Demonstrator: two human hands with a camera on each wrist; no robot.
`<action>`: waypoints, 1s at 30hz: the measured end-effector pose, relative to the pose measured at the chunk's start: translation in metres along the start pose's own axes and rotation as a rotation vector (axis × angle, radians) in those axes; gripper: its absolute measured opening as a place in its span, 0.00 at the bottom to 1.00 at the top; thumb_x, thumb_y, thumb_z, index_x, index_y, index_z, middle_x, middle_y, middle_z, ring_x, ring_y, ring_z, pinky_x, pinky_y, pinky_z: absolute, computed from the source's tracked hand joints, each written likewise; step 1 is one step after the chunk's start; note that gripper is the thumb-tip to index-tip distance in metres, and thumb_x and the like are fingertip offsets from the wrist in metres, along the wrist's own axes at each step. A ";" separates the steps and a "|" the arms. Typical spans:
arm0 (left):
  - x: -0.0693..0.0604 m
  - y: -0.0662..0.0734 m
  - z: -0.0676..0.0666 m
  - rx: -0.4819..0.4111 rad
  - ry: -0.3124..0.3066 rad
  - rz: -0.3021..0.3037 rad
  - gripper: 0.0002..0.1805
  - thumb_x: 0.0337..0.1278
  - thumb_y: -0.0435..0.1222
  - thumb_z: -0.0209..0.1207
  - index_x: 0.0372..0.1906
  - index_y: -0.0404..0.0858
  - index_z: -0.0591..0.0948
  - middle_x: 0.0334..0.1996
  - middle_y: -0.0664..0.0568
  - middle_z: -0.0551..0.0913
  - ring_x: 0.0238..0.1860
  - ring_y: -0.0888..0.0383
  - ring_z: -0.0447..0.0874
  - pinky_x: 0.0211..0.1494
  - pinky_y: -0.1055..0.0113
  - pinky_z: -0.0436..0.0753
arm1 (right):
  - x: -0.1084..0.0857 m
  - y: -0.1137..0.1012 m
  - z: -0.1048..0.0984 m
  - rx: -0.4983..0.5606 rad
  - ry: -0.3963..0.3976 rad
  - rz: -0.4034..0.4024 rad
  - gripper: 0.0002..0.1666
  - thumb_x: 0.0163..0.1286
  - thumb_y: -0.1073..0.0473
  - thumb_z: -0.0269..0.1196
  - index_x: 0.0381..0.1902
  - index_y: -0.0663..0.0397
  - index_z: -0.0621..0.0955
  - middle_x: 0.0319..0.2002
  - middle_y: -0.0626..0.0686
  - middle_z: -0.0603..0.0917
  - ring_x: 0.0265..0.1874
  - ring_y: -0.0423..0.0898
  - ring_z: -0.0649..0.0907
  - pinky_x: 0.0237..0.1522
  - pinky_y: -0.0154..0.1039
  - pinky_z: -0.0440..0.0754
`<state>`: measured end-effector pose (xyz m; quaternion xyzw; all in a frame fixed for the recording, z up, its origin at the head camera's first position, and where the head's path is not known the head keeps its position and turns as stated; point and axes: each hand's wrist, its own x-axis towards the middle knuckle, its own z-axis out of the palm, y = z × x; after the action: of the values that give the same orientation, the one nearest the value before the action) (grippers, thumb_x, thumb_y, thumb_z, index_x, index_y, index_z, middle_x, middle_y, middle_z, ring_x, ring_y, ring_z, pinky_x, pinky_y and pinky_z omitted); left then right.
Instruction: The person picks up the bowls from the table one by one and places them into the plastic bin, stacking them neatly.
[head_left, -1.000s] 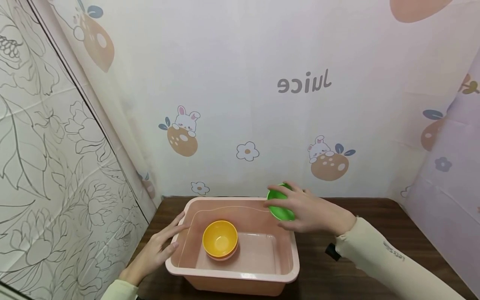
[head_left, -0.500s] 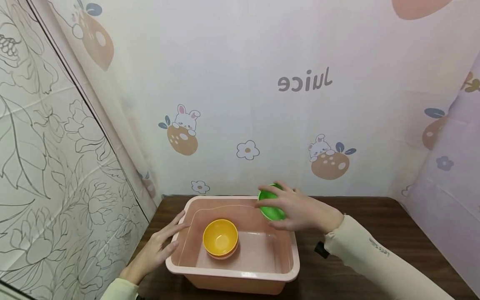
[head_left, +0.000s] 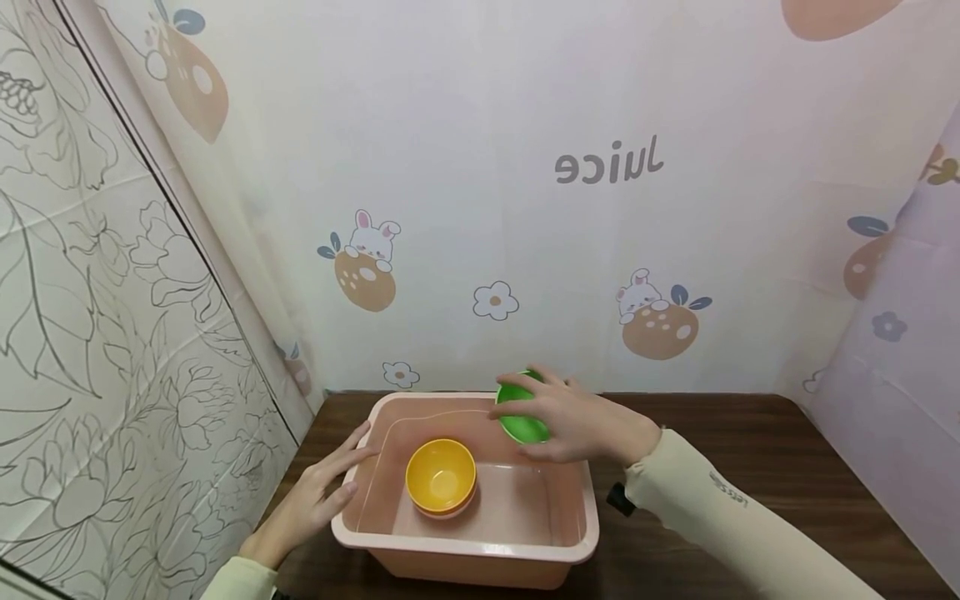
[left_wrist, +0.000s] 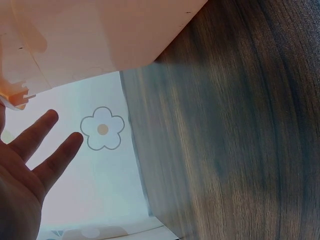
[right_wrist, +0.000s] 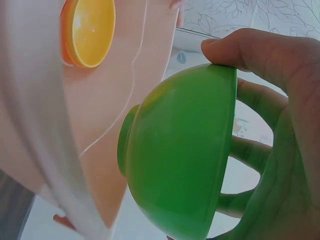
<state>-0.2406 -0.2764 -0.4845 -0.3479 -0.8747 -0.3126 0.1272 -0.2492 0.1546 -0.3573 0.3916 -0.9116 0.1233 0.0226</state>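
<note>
My right hand [head_left: 581, 423] holds a green bowl [head_left: 525, 430] by its rim, above the back right part of a pink plastic basin [head_left: 465, 549]. In the right wrist view the green bowl [right_wrist: 180, 150] is tipped on its side, its foot facing the basin, with the thumb and fingers on its rim. Inside the basin, left of its middle, a yellow bowl [head_left: 441, 477] sits upright, apparently nested on an orange one whose edge shows below. My left hand [head_left: 311, 496] rests at the basin's left rim with loosely extended fingers.
The basin stands on a dark wooden table [head_left: 757, 450]. A white printed curtain [head_left: 495, 208] hangs right behind the table's back edge. On the left, a flower-patterned sheet [head_left: 135, 333] closes off that side.
My right hand has carried the green bowl leftward, from the basin's back right corner to over its inside. The left hand and the yellow bowl have stayed put.
</note>
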 end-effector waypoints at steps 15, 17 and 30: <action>-0.002 -0.001 0.002 0.008 0.011 0.013 0.29 0.65 0.31 0.59 0.71 0.47 0.77 0.80 0.48 0.63 0.76 0.58 0.68 0.65 0.51 0.81 | 0.022 -0.014 0.011 0.022 -0.028 -0.013 0.28 0.65 0.41 0.67 0.65 0.23 0.80 0.79 0.49 0.64 0.73 0.64 0.65 0.53 0.73 0.75; -0.002 -0.001 0.002 0.008 0.015 0.018 0.29 0.65 0.31 0.59 0.71 0.46 0.77 0.80 0.47 0.63 0.76 0.58 0.68 0.65 0.52 0.81 | 0.025 -0.017 0.012 0.029 -0.039 -0.001 0.28 0.66 0.39 0.67 0.65 0.22 0.80 0.79 0.48 0.64 0.74 0.64 0.64 0.55 0.75 0.74; -0.001 -0.001 0.002 0.014 0.019 0.022 0.28 0.65 0.31 0.59 0.70 0.46 0.78 0.80 0.47 0.63 0.76 0.57 0.68 0.65 0.51 0.80 | 0.045 -0.035 0.024 0.088 -0.136 0.010 0.31 0.68 0.38 0.65 0.69 0.19 0.75 0.81 0.47 0.60 0.77 0.69 0.60 0.58 0.83 0.66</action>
<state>-0.2405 -0.2762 -0.4864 -0.3534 -0.8718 -0.3084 0.1413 -0.2543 0.0937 -0.3669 0.3949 -0.9067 0.1367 -0.0571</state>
